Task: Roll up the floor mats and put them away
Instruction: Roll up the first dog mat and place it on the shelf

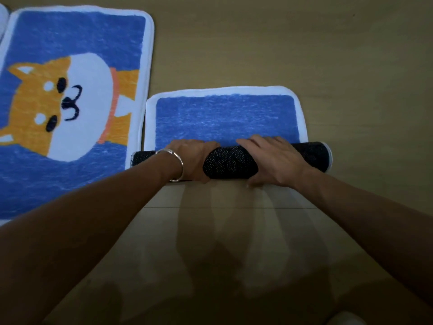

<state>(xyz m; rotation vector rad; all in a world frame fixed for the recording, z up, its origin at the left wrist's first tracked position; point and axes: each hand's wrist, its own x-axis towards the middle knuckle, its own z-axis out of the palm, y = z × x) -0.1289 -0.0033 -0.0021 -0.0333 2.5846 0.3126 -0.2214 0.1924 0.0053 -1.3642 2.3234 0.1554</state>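
Down on the tan wooden floor (328, 55), my left hand (192, 158) and right hand (274, 160) both grasped a partly rolled blue floor mat with a white border (225, 118), seen from my head camera. The rolled part (230, 160) lay crosswise straight in front of me, its black backing with small white dots facing outward. My left hand held the roll left of its middle, fingers curled over the far side and thumb at the near edge. My right hand held it right of the middle, fingers spread over the top and thumb tucked at the near side by the floor. A bare stretch of the dotted backing showed between the two hands. Beyond the roll, the unrolled part of the mat lay flat, pile side up, its far rounded corners on the floor. A silver bangle (172, 165) circled my left wrist. Just beside the mat, on my left, a second blue floor mat with an orange-and-white dog face (70, 90) lay fully flat, its white border nearly touching the first mat's left edge.
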